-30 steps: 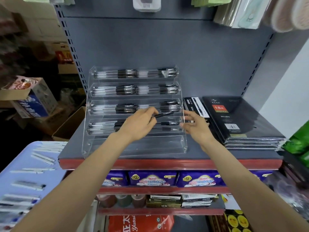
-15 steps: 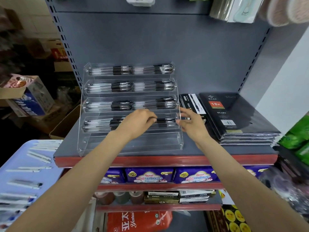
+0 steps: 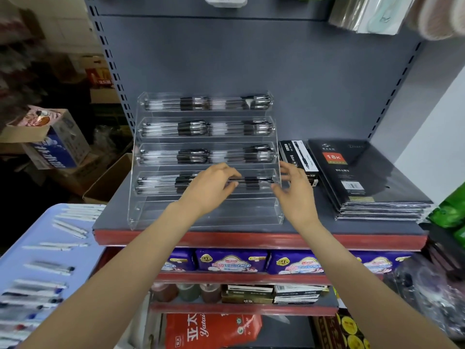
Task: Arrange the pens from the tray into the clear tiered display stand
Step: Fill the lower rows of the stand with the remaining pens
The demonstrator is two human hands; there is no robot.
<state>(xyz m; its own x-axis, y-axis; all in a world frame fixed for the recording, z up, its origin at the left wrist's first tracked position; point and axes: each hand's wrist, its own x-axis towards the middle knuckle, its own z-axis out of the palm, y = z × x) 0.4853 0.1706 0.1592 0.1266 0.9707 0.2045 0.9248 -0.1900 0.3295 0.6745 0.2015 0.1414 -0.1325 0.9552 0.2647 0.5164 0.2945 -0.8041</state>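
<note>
grey shop shelving [image 3: 251, 59] fills the view, its red-edged shelf [image 3: 251, 239] carrying the clear tiered display stand [image 3: 141, 212] in the middle, a stack of black diaries [image 3: 364, 177] to the right and a black pen box [image 3: 298, 157] squeezed between them. down at the lower left sits the pale blue tray [image 3: 15, 258], loose pens [image 3: 49, 268] scattered across it. four upper tiers of the stand hold rows of black pens [image 3: 193, 129], bottom tier bare. left hand [image 3: 211, 190] reaches into the fourth tier, fingers curled on a black pen [image 3: 251, 181] lying there. right hand [image 3: 297, 195] hovers at the stand's right end, fingers loose and apart, gripping nothing.
</note>
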